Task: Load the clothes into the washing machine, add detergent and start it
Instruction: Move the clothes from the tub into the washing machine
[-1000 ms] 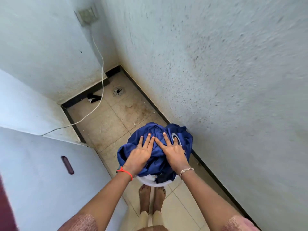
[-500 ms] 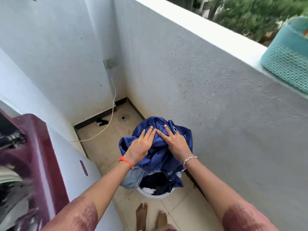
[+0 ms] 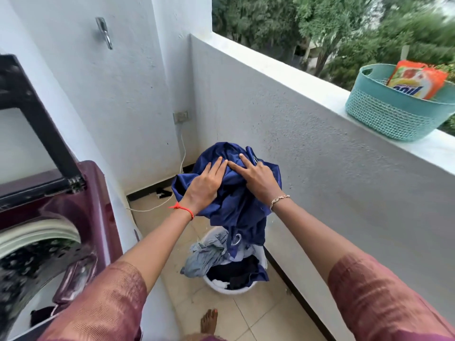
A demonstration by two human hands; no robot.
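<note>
A bundled dark blue garment point(image 3: 236, 205) hangs in the air above a white laundry bucket point(image 3: 221, 289) on the tiled floor. My left hand point(image 3: 204, 185) and my right hand point(image 3: 258, 178) hold it from above, fingers spread over the top and thumbs hidden in the cloth. Its lower end still trails into the bucket, where a grey garment point(image 3: 206, 254) and dark clothes lie. To my left stands the maroon washing machine point(image 3: 96, 193), its lid point(image 3: 29, 114) raised and its drum point(image 3: 37, 262) open. An orange detergent packet point(image 3: 413, 81) sits in a teal basket point(image 3: 389, 119) on the parapet at right.
The balcony is narrow, with the parapet wall point(image 3: 320, 180) close on the right and the machine on the left. A white cable point(image 3: 183, 148) runs from a wall socket point(image 3: 181, 116) down to the floor. My bare foot point(image 3: 209, 321) is near the bucket.
Both hands have lifted the blue garment up out of the bucket, exposing the clothes beneath. My view has risen, bringing the machine and the teal basket into sight.
</note>
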